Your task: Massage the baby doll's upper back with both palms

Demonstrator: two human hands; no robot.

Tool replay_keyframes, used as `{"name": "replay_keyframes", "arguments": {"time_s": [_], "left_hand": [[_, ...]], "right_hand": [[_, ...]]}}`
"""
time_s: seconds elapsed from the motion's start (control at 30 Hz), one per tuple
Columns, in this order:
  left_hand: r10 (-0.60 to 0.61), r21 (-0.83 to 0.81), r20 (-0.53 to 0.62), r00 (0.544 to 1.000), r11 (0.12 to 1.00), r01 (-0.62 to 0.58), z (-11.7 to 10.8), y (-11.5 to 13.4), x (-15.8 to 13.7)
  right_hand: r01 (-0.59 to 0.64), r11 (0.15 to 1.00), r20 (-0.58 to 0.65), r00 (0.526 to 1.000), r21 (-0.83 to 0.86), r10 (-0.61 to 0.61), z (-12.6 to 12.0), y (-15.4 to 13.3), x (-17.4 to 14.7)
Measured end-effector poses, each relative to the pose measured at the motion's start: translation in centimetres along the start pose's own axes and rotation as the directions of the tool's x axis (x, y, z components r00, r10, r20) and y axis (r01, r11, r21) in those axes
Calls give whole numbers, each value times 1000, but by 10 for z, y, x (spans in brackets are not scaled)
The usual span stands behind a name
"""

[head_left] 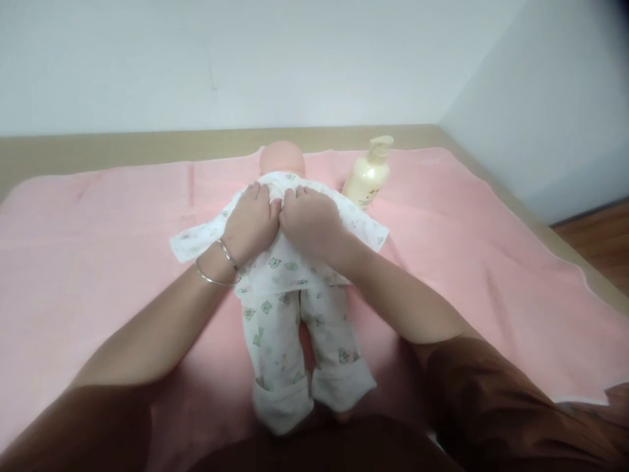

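A baby doll [282,158] lies stretched out, its bare round head pointing away from me. It wears a white printed baby shirt [289,265] and matching trousers [275,337] with turned-up cuffs. My left hand [253,219], below a silver bangle, is closed on the upper part of the shirt. Close beside it, my right hand [310,219] is curled on the same cloth, the two thumbs almost meeting at the middle. The fingertips and the cloth pinched under them are partly hidden. Both shirt sleeves spread out to the sides.
Under the doll is a pink mat [108,262] with some creases. A cream pump bottle [367,177] stands just right of the doll's shoulder, near the right sleeve. Behind the mat runs a tan surface edge [147,145] against a pale wall [246,65]. Wooden floor [597,242] shows at the right.
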State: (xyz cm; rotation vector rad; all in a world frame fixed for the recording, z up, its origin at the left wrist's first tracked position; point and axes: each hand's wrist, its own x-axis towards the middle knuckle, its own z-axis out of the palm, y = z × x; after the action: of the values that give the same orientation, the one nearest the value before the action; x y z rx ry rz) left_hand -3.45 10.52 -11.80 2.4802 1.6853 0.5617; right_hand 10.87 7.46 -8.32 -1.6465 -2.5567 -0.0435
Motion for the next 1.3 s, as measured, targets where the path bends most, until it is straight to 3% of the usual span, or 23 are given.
{"name": "replay_keyframes", "arguments": {"time_s": [0.1, 0.2, 0.43, 0.57, 0.73, 0.9, 1.03, 1.17, 1.3], "left_hand": [[38, 97, 48, 998, 994, -42, -6, 14, -8], [33, 65, 58, 998, 997, -37, -14, 23, -11], [-112, -212, 135, 984, 967, 139, -23, 15, 1], [-46, -308, 84, 995, 949, 70, -15, 3, 7], [-80, -332, 28, 996, 939, 84, 1, -5, 12], [-96, -218, -74, 993, 973, 78, 15, -4, 12], [-159, -273, -112, 981, 954, 124, 24, -4, 9], [-188, -320, -136, 973, 938, 136, 25, -4, 7], [-195, -250, -143, 970, 956, 156, 24, -1, 5]], "right_hand": [[-137, 976, -38, 989, 168, 145, 7, 17, 14], [-195, 936, -26, 977, 292, 212, 15, 28, 24], [-87, 978, -8, 996, 188, 90, 8, 23, 15], [-47, 998, 62, 997, 33, 45, -4, 9, 1], [56, 993, 44, 998, -104, -51, -4, -4, -10], [-4, 998, -89, 996, 70, 11, 8, 6, 3], [-62, 972, -117, 989, 228, 90, 19, 20, 20], [-31, 963, -93, 994, 266, 57, 17, 29, 24], [84, 947, -110, 993, 311, -52, 0, 28, 16]]}}
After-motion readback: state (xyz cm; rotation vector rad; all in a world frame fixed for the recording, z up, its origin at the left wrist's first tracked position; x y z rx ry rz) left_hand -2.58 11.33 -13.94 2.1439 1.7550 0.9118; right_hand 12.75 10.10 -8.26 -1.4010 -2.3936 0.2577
